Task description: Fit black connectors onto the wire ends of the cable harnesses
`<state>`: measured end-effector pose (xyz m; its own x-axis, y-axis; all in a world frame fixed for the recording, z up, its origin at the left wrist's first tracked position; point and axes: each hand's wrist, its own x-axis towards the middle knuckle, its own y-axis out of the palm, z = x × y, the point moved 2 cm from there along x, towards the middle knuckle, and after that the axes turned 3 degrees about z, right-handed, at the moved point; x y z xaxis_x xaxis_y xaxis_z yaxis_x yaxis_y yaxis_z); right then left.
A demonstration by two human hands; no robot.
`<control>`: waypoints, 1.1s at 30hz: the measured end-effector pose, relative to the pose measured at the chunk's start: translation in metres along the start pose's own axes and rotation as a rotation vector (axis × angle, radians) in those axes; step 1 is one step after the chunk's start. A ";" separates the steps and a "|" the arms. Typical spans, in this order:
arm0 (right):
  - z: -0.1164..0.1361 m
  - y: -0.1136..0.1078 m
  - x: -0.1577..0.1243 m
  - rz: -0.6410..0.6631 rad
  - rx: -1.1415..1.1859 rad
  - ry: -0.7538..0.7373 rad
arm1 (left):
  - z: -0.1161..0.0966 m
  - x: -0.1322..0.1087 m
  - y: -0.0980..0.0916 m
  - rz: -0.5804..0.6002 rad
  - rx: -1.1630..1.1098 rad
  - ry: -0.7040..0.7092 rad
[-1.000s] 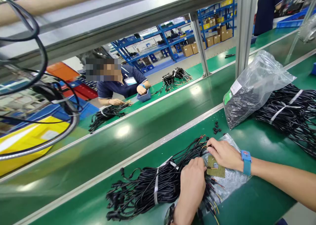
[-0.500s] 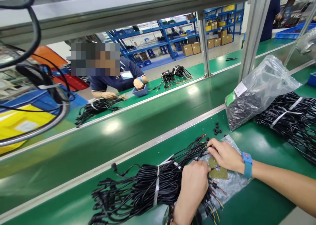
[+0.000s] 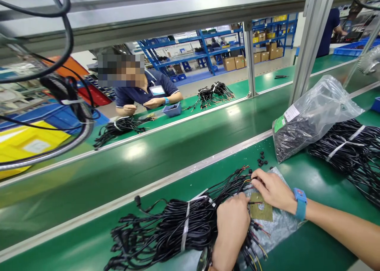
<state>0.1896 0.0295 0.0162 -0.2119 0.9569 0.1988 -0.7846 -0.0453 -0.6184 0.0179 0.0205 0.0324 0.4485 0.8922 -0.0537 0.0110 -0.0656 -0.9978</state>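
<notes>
A bundle of black cables, tied with a white band, lies on the green bench in front of me. My left hand is closed at the bundle's right end, around a black cable whose thin reddish wire end sticks out past the fingers. My right hand is pinched beside the stripped cable ends; what its fingertips hold is hidden. Under that wire end sits a small olive-brown square on a clear plastic sheet. Several small black caps are scattered just beyond my right hand.
A clear bag of black parts leans by another cable bundle at right. A metal post and overhead beam frame the bench. Across the belt, a co-worker sits by a blue bin and cables.
My left hand has drawn slightly away from my right, and the wire end shows more clearly. The co-worker's hand has left the blue bin and come near their other hand. The view shifted slightly.
</notes>
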 end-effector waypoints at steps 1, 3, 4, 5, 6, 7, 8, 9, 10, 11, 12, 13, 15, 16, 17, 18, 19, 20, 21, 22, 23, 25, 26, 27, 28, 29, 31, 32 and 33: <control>0.001 -0.003 0.001 -0.027 0.015 0.001 | 0.005 -0.003 0.001 -0.106 -0.021 0.001; 0.002 -0.009 0.003 -0.078 0.088 0.018 | 0.016 -0.010 0.000 -0.345 -0.105 0.014; 0.002 -0.011 0.004 -0.094 0.151 0.033 | 0.020 -0.013 -0.001 -0.448 -0.159 0.030; 0.001 -0.011 0.005 -0.100 0.229 0.052 | 0.024 -0.015 -0.001 -0.529 -0.209 0.055; 0.000 -0.011 0.006 -0.094 0.320 0.072 | 0.026 -0.016 -0.001 -0.591 -0.247 0.085; -0.001 -0.009 0.007 -0.075 0.418 0.087 | 0.027 -0.017 -0.001 -0.634 -0.269 0.118; -0.002 -0.007 0.007 -0.049 0.514 0.098 | 0.027 -0.018 -0.001 -0.666 -0.276 0.147; -0.003 -0.005 0.007 -0.016 0.598 0.108 | 0.027 -0.018 0.000 -0.690 -0.276 0.168; -0.003 -0.003 0.007 0.015 0.667 0.117 | 0.026 -0.019 0.001 -0.709 -0.279 0.178; -0.003 -0.002 0.007 0.040 0.717 0.127 | 0.026 -0.019 0.002 -0.723 -0.289 0.184; -0.003 -0.001 0.007 0.056 0.749 0.139 | 0.025 -0.019 0.003 -0.734 -0.303 0.186; -0.002 -0.001 0.007 0.066 0.766 0.155 | 0.025 -0.019 0.003 -0.743 -0.319 0.187; 0.000 -0.001 0.006 0.075 0.785 0.193 | 0.025 -0.020 0.004 -0.757 -0.346 0.186; 0.002 -0.002 0.005 0.078 0.794 0.209 | 0.025 -0.020 0.004 -0.761 -0.354 0.184; 0.003 -0.002 0.004 0.080 0.804 0.219 | 0.025 -0.020 0.004 -0.764 -0.360 0.180; 0.004 -0.002 0.003 0.085 0.819 0.226 | 0.025 -0.020 0.004 -0.766 -0.365 0.176; 0.004 -0.002 0.003 0.092 0.840 0.233 | 0.025 -0.020 0.004 -0.770 -0.369 0.175; 0.005 -0.001 0.002 0.101 0.861 0.241 | 0.025 -0.020 0.004 -0.776 -0.372 0.174; 0.004 0.000 0.001 0.113 0.879 0.250 | 0.025 -0.020 0.004 -0.783 -0.375 0.174; 0.004 0.000 0.001 0.127 0.891 0.261 | 0.025 -0.021 0.004 -0.790 -0.376 0.173; 0.003 0.001 0.000 0.141 0.898 0.269 | 0.025 -0.021 0.004 -0.793 -0.378 0.170; 0.003 0.002 -0.001 0.153 0.910 0.271 | 0.025 -0.021 0.004 -0.789 -0.383 0.164; 0.002 0.002 -0.001 0.154 0.921 0.269 | 0.025 -0.022 0.005 -0.784 -0.386 0.160; 0.002 0.003 -0.001 0.152 0.938 0.272 | 0.025 -0.022 0.005 -0.780 -0.388 0.155; 0.002 0.003 -0.001 0.149 0.958 0.278 | 0.025 -0.022 0.006 -0.777 -0.389 0.151; 0.003 0.003 -0.001 0.147 0.979 0.287 | 0.025 -0.022 0.007 -0.776 -0.389 0.147; 0.004 0.003 -0.001 0.150 1.012 0.306 | 0.025 -0.022 0.007 -0.774 -0.386 0.140; 0.004 0.003 -0.002 0.152 1.023 0.311 | 0.025 -0.021 0.008 -0.770 -0.383 0.139; 0.005 0.003 -0.002 0.155 1.030 0.314 | 0.025 -0.021 0.008 -0.766 -0.379 0.139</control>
<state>0.1845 0.0263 0.0176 -0.3073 0.9440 -0.1200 -0.9048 -0.2508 0.3440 -0.0140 0.0126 0.0249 0.3010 0.6904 0.6578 0.6412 0.3641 -0.6755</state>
